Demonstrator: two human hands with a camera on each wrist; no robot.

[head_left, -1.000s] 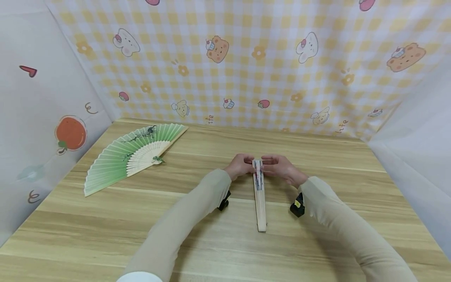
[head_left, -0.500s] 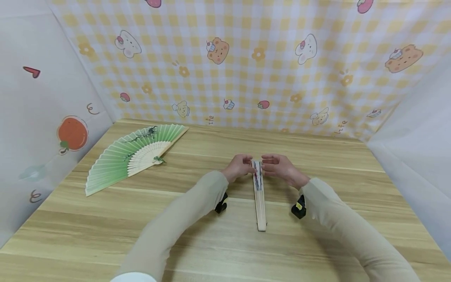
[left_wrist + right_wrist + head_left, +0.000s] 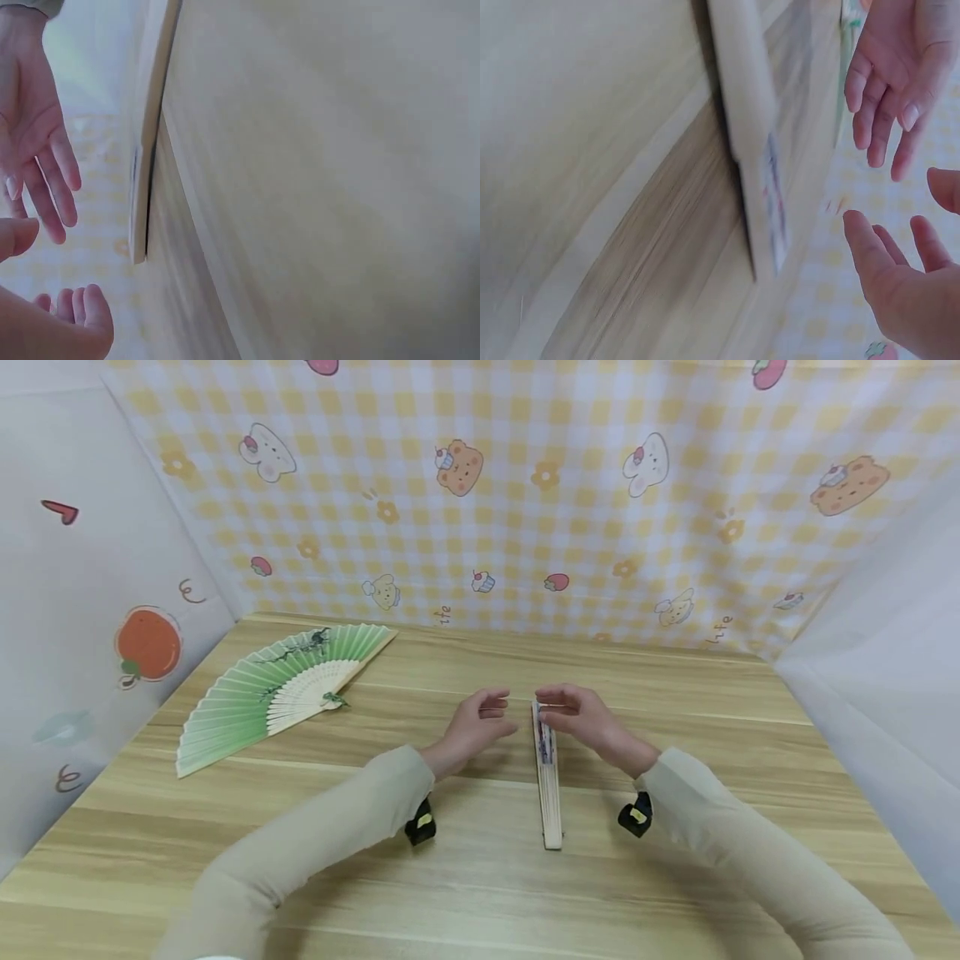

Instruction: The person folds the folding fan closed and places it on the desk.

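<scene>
A folded hand fan [image 3: 550,802] with pale wooden ribs and a printed strip lies lengthwise on the table in the head view. To its left, my left hand [image 3: 471,727] hovers with fingers loosely bent and nothing in them. My right hand [image 3: 588,720] is just right of the fan's far end, hiding a little of it. In the right wrist view a gap shows between the right hand [image 3: 911,289] and the fan [image 3: 746,97]. Seen from the left wrist, the fan's edge [image 3: 150,112] stands apart from both hands, the palms facing each other.
A green folding fan [image 3: 288,681] lies spread at the back left of the wooden table [image 3: 480,893], a small green tassel at its pivot. A checked cloth [image 3: 510,518] hangs behind, with white sheets at both sides. Each wrist wears a black camera.
My left hand has drawn away leftward from the folded fan. The right hand stays close to the fan's far end. The folded fan lies in nearly the same place, and the green fan is unmoved.
</scene>
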